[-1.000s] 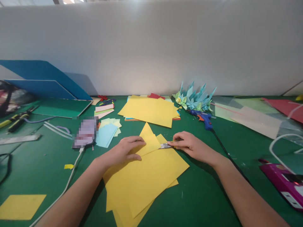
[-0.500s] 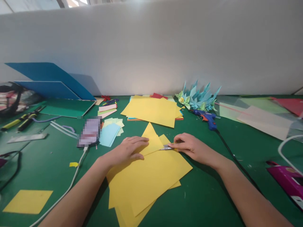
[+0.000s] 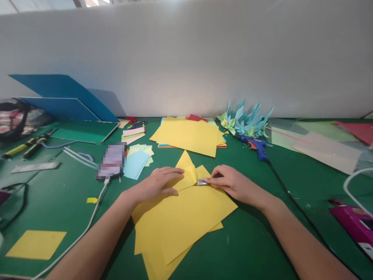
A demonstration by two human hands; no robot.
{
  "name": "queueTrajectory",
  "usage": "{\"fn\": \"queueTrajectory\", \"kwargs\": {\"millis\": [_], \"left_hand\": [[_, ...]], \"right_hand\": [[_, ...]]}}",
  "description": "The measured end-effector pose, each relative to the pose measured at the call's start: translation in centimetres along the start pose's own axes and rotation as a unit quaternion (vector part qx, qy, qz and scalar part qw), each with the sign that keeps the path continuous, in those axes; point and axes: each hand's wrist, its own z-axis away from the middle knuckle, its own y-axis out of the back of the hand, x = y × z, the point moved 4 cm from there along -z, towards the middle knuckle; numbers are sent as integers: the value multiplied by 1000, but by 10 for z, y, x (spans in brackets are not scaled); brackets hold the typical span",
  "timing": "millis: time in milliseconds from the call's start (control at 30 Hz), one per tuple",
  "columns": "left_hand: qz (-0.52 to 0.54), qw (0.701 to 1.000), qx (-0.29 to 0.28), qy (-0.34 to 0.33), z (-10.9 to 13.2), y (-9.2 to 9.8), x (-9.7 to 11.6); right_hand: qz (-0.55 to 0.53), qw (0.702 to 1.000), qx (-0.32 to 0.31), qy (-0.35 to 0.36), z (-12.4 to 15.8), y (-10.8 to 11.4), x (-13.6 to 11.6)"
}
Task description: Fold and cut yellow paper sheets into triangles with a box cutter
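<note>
My left hand (image 3: 159, 182) lies flat with fingers stretched over a folded yellow paper (image 3: 189, 175), pressing it down on larger yellow sheets (image 3: 186, 223). A utility knife (image 3: 201, 182) with a silver metal front is held in my right hand (image 3: 229, 179). Its tip is tucked inside the fold at the right side of the paper, where the upper layer bulges up. The blade itself is hidden under that layer, and most of the handle is covered by my fingers.
Behind lies a stack of yellow paper (image 3: 186, 136). To the right are a blue glue gun (image 3: 258, 147), teal folded-paper flowers (image 3: 246, 120) and a magenta device (image 3: 352, 223). A phone (image 3: 112, 161) with a white cable (image 3: 94, 212) and light blue papers (image 3: 136, 164) sit on the left.
My right hand has moved slightly left, pushing the knife tip further into the fold. The upper paper layer now bulges up around it. My left hand has stayed in place.
</note>
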Motion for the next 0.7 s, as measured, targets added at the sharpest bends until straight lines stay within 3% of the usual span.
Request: {"fn": "queueTrajectory", "kwargs": {"millis": [700], "left_hand": [[5,1000,18,-16,-1,-1,-4]], "right_hand": [[16,1000,1,17,-9,-7,-15]]}}
